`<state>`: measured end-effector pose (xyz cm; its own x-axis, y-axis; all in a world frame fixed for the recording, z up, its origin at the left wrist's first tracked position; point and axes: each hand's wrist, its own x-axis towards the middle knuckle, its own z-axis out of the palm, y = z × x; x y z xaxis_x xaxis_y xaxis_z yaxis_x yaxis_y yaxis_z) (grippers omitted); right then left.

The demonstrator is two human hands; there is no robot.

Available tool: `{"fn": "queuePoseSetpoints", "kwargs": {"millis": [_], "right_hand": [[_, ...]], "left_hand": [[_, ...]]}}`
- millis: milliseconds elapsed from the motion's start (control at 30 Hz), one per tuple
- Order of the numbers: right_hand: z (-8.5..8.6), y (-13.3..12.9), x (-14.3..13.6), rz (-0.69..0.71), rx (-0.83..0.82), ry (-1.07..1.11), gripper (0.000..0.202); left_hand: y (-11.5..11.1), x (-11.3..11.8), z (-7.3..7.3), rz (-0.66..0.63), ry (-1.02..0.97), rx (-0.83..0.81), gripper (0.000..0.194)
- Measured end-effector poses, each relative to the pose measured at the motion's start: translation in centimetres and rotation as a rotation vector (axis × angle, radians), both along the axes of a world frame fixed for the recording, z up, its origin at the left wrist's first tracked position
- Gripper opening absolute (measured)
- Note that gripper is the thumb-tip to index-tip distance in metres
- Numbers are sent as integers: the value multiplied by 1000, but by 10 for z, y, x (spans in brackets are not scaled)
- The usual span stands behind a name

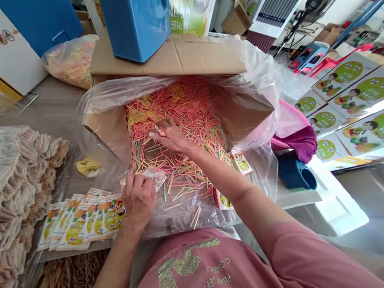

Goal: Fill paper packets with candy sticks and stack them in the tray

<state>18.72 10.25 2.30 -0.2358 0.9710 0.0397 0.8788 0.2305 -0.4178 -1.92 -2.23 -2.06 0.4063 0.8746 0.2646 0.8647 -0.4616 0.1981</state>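
Note:
Thin pink, yellow and green candy-like sticks (187,102) fill a cardboard box (106,131) lined with clear plastic and spill out over its front. Over the pile, my right hand (170,137) is closed around a small bunch of these sticks, their ends showing at the fingers. Near the box's front edge, my left hand (138,195) grips a small packet (154,176), pale on the side that shows. To its left, several printed packets (82,220) lie fanned out on the table.
Stacks of packets (11,185) rise at the left. A blue tape dispenser (138,24) stands on the box's back flap. Behind lies a bag of sticks (71,60). At the right are a pink basket (289,120), a dark blue holder (295,173) and printed cartons (366,108).

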Motion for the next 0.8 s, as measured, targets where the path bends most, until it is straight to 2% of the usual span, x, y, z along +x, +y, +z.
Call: {"fn": "queuePoseSetpoints", "kwargs": {"millis": [133, 233, 333, 433, 500, 567, 667, 800], "right_hand": [[-15, -9, -2, 130, -48, -171, 44], [-23, -12, -3, 89, -20, -71, 46], [-24, -7, -3, 9, 19, 337, 62], [-24, 0, -3, -198, 14, 840, 74], [-25, 1, -2, -337, -33, 1040, 71], [-24, -2, 1, -383, -89, 1143, 65], [-18, -12, 6, -316, -161, 1232, 63], [0, -26, 15, -87, -232, 1248, 70]], "left_hand": [[-11, -7, -3, -20, 1, -44, 23], [-8, -13, -3, -16, -88, -102, 22], [4, -18, 1, 17, -291, -189, 26], [14, -15, 8, 55, -634, -290, 28], [17, -8, 12, 79, -844, -363, 27], [18, 0, 15, 98, -1010, -466, 27], [18, 11, 16, 118, -1185, -633, 32], [23, 22, 14, 143, -1266, -682, 35]]}}
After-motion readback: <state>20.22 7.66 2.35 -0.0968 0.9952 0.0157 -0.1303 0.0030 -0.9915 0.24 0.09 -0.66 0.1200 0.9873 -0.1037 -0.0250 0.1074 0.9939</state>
